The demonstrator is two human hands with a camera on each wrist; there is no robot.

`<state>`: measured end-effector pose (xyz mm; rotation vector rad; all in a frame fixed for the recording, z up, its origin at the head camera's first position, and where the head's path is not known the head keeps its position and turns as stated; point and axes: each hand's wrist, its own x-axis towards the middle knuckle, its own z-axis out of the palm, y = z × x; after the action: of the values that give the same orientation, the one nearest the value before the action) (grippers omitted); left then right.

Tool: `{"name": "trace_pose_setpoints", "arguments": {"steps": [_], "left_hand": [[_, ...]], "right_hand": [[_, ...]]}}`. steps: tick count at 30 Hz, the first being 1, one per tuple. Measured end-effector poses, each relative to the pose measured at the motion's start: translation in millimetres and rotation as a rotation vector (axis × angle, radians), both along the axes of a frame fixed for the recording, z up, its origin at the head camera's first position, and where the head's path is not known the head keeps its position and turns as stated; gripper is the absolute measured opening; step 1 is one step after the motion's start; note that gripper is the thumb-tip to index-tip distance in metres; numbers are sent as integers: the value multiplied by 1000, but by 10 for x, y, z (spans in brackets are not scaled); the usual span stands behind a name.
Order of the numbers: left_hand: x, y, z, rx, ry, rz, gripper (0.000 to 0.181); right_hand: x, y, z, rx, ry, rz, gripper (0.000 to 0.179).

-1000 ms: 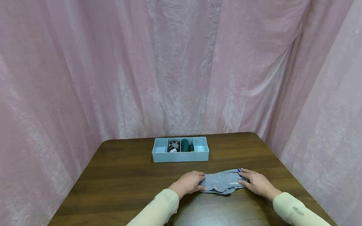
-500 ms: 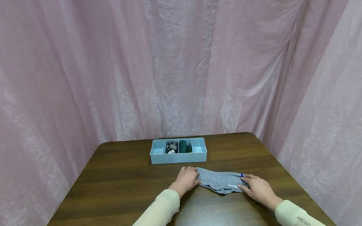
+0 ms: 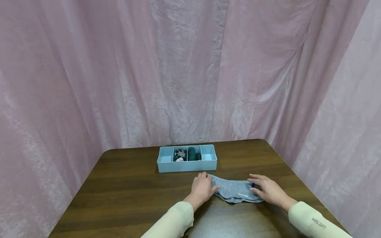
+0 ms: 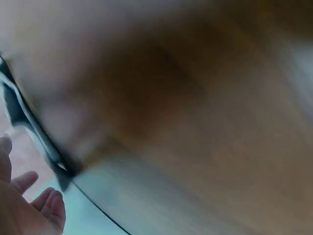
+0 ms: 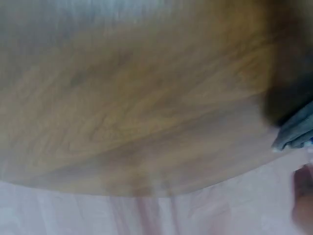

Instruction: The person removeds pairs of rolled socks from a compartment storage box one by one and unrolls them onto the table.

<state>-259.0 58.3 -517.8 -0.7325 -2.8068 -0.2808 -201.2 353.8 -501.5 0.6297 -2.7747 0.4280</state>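
A pair of grey ribbed socks (image 3: 230,190) lies flat across the table, one layer showing under the other's lower edge. White lettering and a blue mark are near their right end. My left hand (image 3: 200,191) is at their left end, its thumb over the fabric and its fingers loosely bent. Over the right end, my right hand (image 3: 269,191) has its fingers spread and holds nothing. In the right wrist view, a sock edge (image 5: 297,129) appears apart from the fingers (image 5: 303,200). The left wrist view is blurred, with the left hand (image 4: 32,210) in its lower corner.
A light blue box (image 3: 187,167) with several compartments stands behind the socks. A black-and-white argyle roll (image 3: 180,154) and a dark green roll (image 3: 191,154) fill its middle compartments. Pink curtains (image 3: 184,72) hang beyond the brown wooden table (image 3: 128,191).
The left end of the socks moved away from me and straightened out. My left hand has shifted slightly right over the fabric; my right hand's fingers have lifted and spread.
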Motion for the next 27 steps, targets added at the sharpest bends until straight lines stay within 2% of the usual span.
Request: {"name": "trace_pose_setpoints", "arguments": {"steps": [4,8,11,14,21,27], "left_hand": [[124,141,-7,-17,-49,12,59],[183,212,-25,-82,-86,33,61],[169,233,-25,-108,-97,37,63],[135,239,6,-118,-145,31,65],[54,234,67,-126,-228,-29,68],[-11,245,49,-123,-268,-70,67]], "right_hand": [[-56,49,-26,35,-107,139,45],[-17,83,-75,49,-191,152,48],[39,90,-101,27,-193,126,50],[89,84,-102,20,-184,108,51],[191,60,-99,28,-169,50,51],[312,18,-86,66,-122,43,51]]}}
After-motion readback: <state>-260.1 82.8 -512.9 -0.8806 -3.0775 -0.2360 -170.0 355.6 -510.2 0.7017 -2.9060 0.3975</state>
